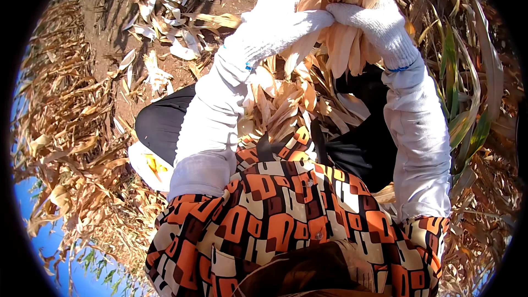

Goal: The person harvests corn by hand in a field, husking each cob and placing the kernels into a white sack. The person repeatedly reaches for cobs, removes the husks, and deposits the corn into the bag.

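Note:
Both my hands wear white knitted gloves and meet at the top centre. My left hand (284, 20) grips one side of a bunch of dry corn husks (346, 45), its thumb pointing inward. From the other side my right hand (375, 20) closes on the same bunch, and the two thumbs almost touch. Pale husk leaves hang down below the thumbs. Whether a cob sits inside the bunch cannot be seen. Beneath, more loose dry husks (284, 103) lie between my knees.
Peeled husks (181, 45) are scattered over brown soil (136, 107) at the upper left. Dry corn stalks (70, 115) line the left; stalks with some green leaves (453, 66) stand close on the right. A white bag (142, 169) with yellow contents is beside my knee.

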Action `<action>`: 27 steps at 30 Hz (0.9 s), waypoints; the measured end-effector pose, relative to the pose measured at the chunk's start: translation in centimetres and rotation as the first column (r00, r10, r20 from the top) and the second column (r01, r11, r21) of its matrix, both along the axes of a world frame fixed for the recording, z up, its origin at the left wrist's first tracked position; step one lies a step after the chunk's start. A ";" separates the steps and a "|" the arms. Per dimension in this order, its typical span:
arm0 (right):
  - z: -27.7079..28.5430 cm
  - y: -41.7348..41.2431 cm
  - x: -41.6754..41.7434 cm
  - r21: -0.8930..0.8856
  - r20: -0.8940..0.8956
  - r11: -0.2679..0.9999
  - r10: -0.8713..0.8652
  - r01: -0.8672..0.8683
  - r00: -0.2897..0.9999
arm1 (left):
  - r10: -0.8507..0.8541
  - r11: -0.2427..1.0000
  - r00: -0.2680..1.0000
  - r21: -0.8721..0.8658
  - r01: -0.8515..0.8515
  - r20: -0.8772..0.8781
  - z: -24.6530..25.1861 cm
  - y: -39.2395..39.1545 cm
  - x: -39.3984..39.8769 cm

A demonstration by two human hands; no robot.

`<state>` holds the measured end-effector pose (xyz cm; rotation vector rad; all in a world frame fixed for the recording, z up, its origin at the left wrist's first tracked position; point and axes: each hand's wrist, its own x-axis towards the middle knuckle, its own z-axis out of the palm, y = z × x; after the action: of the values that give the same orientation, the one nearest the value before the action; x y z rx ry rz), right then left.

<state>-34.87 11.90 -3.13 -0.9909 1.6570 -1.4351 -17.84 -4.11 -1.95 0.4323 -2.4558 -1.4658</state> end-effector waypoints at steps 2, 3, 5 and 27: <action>2.2 0.0 1.1 -0.028 0.116 0.999 0.036 -0.033 0.993 | 0.014 0.997 0.998 -0.081 -0.020 -0.063 -1.8 -1.6 0.3; 2.8 0.2 1.2 -0.049 0.189 0.999 0.028 -0.019 0.982 | 0.023 0.995 0.998 -0.096 -0.029 -0.059 -1.5 -2.3 0.4; 3.6 0.4 1.1 -0.089 0.333 0.996 0.020 0.010 0.943 | 0.161 0.958 0.977 -0.216 -0.189 -0.141 -1.2 -1.6 0.3; 3.0 0.2 2.7 -0.123 0.422 0.966 -0.156 0.226 0.893 | -0.155 0.988 0.986 -0.005 0.155 -0.061 -3.8 1.4 -0.3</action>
<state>-32.22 12.12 -0.10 -0.5662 1.3651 -1.7989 -18.12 -2.68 -5.73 0.1968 -2.4898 -1.5138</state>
